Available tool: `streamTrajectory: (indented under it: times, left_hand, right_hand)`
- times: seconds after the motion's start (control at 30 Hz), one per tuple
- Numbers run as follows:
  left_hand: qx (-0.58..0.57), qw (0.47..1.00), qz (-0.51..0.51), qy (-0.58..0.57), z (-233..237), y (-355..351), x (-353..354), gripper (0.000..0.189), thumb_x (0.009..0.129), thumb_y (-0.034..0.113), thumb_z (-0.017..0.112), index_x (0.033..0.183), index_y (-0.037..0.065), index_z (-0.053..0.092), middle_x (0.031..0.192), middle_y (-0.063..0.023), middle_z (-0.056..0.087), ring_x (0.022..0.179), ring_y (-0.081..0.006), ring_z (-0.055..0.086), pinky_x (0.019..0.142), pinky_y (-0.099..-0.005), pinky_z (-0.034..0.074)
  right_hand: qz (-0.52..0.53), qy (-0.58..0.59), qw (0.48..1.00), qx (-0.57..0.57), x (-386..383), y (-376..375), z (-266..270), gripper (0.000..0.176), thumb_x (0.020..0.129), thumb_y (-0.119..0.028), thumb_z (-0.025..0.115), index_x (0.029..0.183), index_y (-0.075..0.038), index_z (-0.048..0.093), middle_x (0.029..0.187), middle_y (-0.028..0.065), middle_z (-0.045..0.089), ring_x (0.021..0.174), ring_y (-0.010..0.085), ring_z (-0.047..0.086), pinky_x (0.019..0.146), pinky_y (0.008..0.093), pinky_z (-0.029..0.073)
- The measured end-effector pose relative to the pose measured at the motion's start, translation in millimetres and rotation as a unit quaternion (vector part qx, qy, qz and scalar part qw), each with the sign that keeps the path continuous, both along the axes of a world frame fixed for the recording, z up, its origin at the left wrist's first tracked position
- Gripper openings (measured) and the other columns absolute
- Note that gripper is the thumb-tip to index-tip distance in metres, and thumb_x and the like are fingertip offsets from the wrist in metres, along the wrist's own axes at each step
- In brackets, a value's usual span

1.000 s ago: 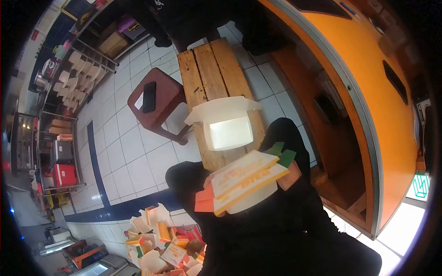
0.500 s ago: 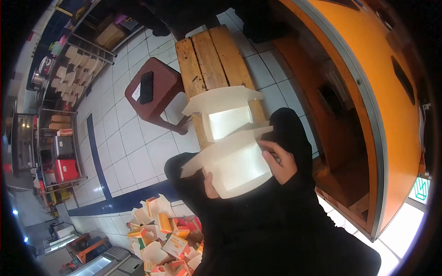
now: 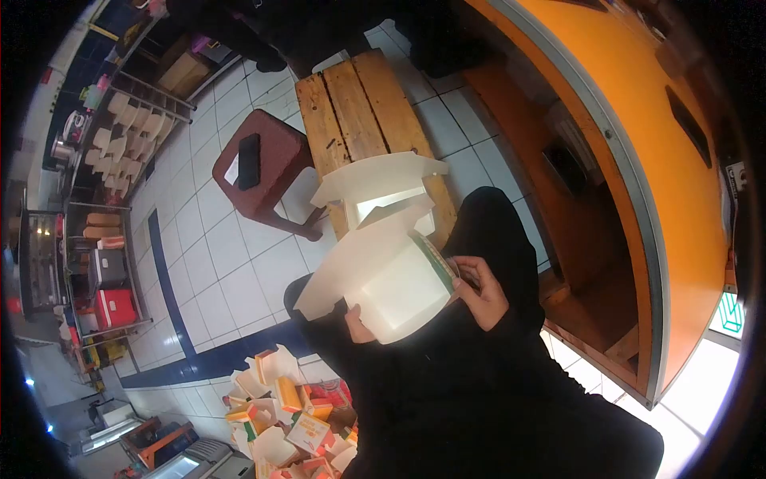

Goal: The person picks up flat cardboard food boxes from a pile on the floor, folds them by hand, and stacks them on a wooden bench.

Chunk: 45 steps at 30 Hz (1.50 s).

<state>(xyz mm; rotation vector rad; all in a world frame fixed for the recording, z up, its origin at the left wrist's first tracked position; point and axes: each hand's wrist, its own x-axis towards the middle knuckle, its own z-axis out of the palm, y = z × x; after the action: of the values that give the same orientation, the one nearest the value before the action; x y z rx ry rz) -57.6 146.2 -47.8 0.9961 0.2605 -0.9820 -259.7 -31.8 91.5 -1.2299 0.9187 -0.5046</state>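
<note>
An open white carton [image 3: 399, 295] sits above my lap, its lid flap raised toward the upper left and its inside facing up. My left hand [image 3: 358, 324] grips the carton's lower left edge, most of the fingers hidden beneath. At the right side, my right hand [image 3: 479, 292] pinches the carton's side panel, where a green printed strip shows. Just beyond it, a second open white carton [image 3: 379, 177] rests on the slatted wooden bench [image 3: 363, 104], partly covered by the held carton's flap.
A maroon stool [image 3: 267, 176] bearing a black phone [image 3: 249, 161] stands left of the bench. Many printed cartons [image 3: 309, 433] are heaped at lower left. An orange counter [image 3: 590, 96] rises on the right. A dark-clothed person [image 3: 295, 32] is beyond the bench. Shelves [image 3: 132, 144] hold more cartons.
The held carton has turned, its flap swinging up and over more of the bench carton. Its right side panel has opened outward, showing green print. My right hand has shifted slightly lower.
</note>
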Motion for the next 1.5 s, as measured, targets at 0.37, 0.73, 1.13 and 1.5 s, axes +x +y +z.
streamTrajectory:
  times: [0.37,0.73,1.13,1.5]
  left_hand:
    - [0.137,0.949,-0.065,-0.277,85,-15,-7,0.035,0.092,0.021,0.042,0.112,-0.003,0.058,0.104,-0.0159,0.063,0.09,-0.0242,0.062,0.079,-0.0327,0.049]
    - [0.1,0.918,-0.046,-0.381,68,-1,-10,0.044,0.091,0.022,0.042,0.122,-0.008,0.051,0.114,-0.0216,0.063,0.095,-0.025,0.065,0.078,-0.0315,0.054]
    - [0.294,0.801,-0.145,-0.5,132,-16,-27,0.038,0.098,0.028,0.039,0.097,-0.004,0.06,0.093,-0.0228,0.065,0.085,-0.0351,0.064,0.07,-0.0411,0.05]
    - [0.457,0.688,-0.169,-0.538,147,6,-31,0.042,0.099,0.032,0.034,0.096,-0.001,0.061,0.086,-0.0236,0.065,0.08,-0.0425,0.062,0.07,-0.0485,0.049]
  right_hand:
    - [0.048,-0.03,0.998,-0.03,0,3,22,0.031,0.095,-0.014,0.053,0.123,-0.001,0.053,0.132,0.0171,0.051,0.122,0.0255,0.05,0.098,0.0369,0.044]
    - [0.026,-0.044,0.998,-0.032,0,1,17,0.027,0.094,-0.013,0.056,0.118,-0.001,0.056,0.13,0.0166,0.049,0.114,0.0219,0.054,0.093,0.0342,0.047]
    - [0.024,0.045,0.998,-0.028,12,-10,-3,0.024,0.093,-0.025,0.058,0.099,-0.006,0.044,0.094,0.009,0.054,0.082,0.0165,0.053,0.072,0.0313,0.043]
    - [0.022,0.075,0.996,-0.036,33,9,4,0.017,0.094,-0.021,0.049,0.102,-0.008,0.041,0.088,0.0097,0.051,0.085,0.0199,0.053,0.08,0.0332,0.042]
